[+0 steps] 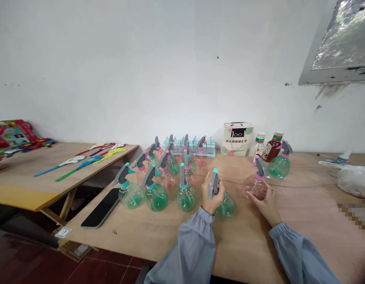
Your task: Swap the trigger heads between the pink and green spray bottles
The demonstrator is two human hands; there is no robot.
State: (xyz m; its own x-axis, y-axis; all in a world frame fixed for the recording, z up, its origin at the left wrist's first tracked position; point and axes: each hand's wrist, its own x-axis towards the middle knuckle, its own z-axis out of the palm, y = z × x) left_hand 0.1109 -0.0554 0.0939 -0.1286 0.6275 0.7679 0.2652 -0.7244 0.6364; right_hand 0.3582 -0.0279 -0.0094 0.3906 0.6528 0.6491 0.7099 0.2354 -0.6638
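My left hand [212, 193] is closed round the grey and turquoise spray head of a green spray bottle [228, 206], which tilts over the table. To its right, my right hand [267, 199] has its fingers round the lower side of a pink spray bottle [253, 187] with a grey and pink head. Left of my hands stand several spray bottles in rows, among them a green one [186, 198], another green one [157, 197] and a pink one [167, 178]. Another green spray bottle [279, 166] with a pink collar stands beyond my right hand.
A phone [101, 209] lies near the left table edge. Along the wall are a light blue rack [210, 149], a paper bag [236, 140], a clear bottle [258, 146] and a dark red bottle [271, 149]. A plastic bag [356, 180] lies right; a second table [23, 189] stands left.
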